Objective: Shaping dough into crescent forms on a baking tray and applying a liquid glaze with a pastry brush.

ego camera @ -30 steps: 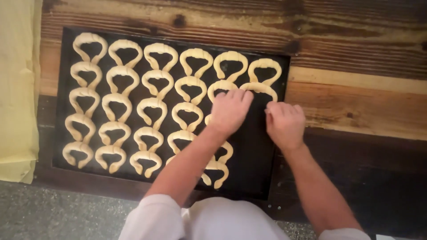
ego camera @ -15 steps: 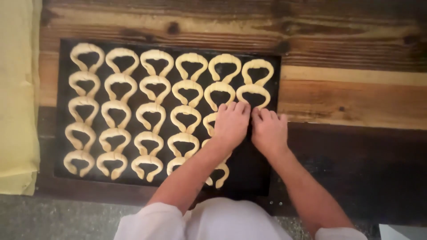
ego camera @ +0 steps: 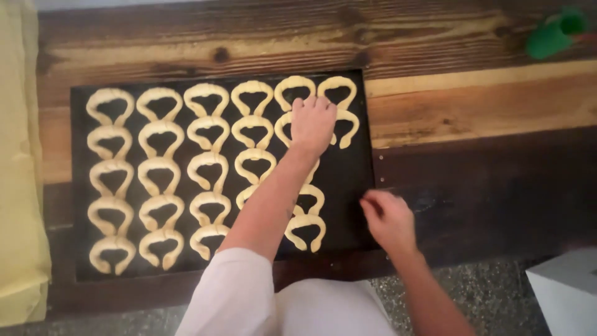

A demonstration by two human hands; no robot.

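Head view: left hand [ego camera: 313,122] flat on dough horseshoes [ego camera: 287,112], right hand [ego camera: 387,218] loosely curled at tray edge [ego camera: 369,186]

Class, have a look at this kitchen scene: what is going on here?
A person in white sleeves leans over a dark baking tray filled with rows of curved raw dough pieces. The left hand rests on the pieces near the tray's far right corner. The right hand hovers by the tray's right edge, holding nothing visible.

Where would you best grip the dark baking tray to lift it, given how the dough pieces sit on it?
Probably the right end of the tray, coming from the right: a bare strip lies there beside the dough crescents, near the right hand. The left hand rests on dough near the top.
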